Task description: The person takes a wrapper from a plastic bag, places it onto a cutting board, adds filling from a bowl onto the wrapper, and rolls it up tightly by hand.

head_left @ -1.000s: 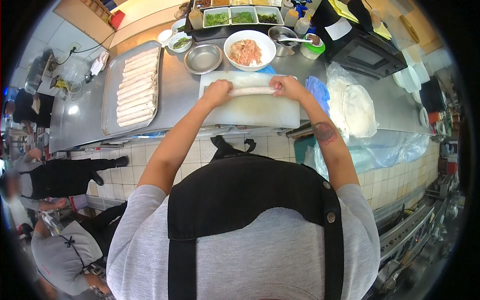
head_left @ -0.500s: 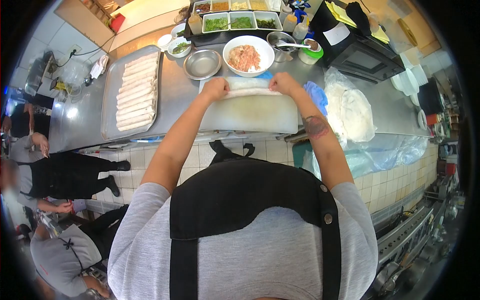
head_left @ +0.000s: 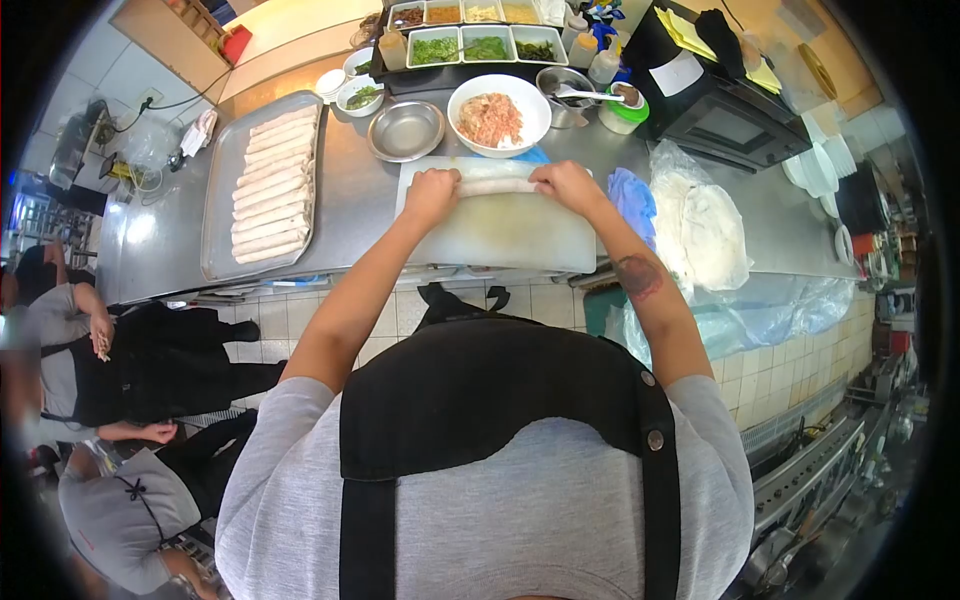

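Observation:
A pale, filled wrapper roll (head_left: 496, 187) lies across the white cutting board (head_left: 500, 235). My left hand (head_left: 434, 192) is closed on the roll's left end. At its right end, the fingers of my right hand (head_left: 566, 184) pinch it. Just beyond the board stands a white bowl of pinkish minced filling (head_left: 490, 118). Beside that bowl sits a round metal dish (head_left: 405, 131). On the left, a metal tray (head_left: 222, 178) carries several finished rolls (head_left: 272, 185) in a row. To the right lies a stack of white wrapper sheets (head_left: 712, 228) on plastic.
Behind the bowl are trays of chopped greens (head_left: 485, 48) and squeeze bottles (head_left: 605, 65). A metal pot with a spoon (head_left: 562, 90) and a green-lidded tub (head_left: 624, 116) stand right of it. A blue cloth or plastic (head_left: 632, 200) lies beside the board. Co-workers (head_left: 130, 350) stand at left.
Both hands and the roll have shifted slightly nearer to me, and my right hand has moved a little inward. A co-worker at left has moved towards me.

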`<state>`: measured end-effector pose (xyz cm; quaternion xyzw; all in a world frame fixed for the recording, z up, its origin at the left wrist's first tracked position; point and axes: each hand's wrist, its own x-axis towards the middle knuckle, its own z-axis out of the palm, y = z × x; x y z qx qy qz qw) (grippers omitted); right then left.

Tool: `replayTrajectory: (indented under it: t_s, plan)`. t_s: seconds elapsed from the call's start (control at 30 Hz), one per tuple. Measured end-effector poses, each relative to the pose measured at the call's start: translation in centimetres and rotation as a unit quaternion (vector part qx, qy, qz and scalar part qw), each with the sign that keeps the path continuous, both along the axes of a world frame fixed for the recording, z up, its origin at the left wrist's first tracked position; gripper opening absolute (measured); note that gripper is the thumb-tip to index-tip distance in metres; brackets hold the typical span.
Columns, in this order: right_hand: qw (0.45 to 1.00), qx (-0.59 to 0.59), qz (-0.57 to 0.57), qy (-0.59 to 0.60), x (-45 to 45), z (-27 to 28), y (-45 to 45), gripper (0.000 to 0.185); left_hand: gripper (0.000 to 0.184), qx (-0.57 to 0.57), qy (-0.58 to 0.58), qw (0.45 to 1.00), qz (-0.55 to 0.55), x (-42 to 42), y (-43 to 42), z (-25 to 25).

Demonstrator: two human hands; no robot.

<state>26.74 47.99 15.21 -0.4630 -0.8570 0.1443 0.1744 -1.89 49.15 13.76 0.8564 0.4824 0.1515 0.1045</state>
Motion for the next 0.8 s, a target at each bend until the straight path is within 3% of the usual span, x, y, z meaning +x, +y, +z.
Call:
replayTrajectory:
  t_s: [0.13, 0.27, 0.4, 0.47, 0.53, 0.8]
  plan:
    - [0.996, -0.068, -0.052, -0.038, -0.4, -0.3, 1.6, 0.01, 0.009, -0.026, 0.054, 0.998, 0.016, 0.2, 1.3, 0.4]
    - [0.998, -0.005, -0.032, -0.049, -0.5, -0.6, 2.4, 0.009, 0.009, -0.027, 0.099, 0.995, 0.01, 0.4, 2.4, 1.0]
    - [0.995, 0.054, -0.034, -0.076, -1.1, -1.2, 2.1, 0.013, 0.011, 0.033, 0.085, 0.996, -0.005, 0.5, 3.0, 0.0]
    - [0.99, 0.101, -0.025, -0.09, -1.1, -1.7, 1.5, 0.016, 0.012, -0.042, 0.047, 0.998, 0.012, 0.6, 3.6, -1.1]
    - [0.988, 0.148, 0.018, -0.051, -1.2, -1.9, 0.4, 0.022, 0.011, -0.023, 0.048, 0.998, 0.022, 1.1, 2.5, -0.5]
    - [0.992, 0.113, 0.03, -0.036, -1.2, -0.9, -0.4, 0.026, 0.015, 0.032, 0.021, 0.999, 0.019, 1.5, 0.0, 0.8]
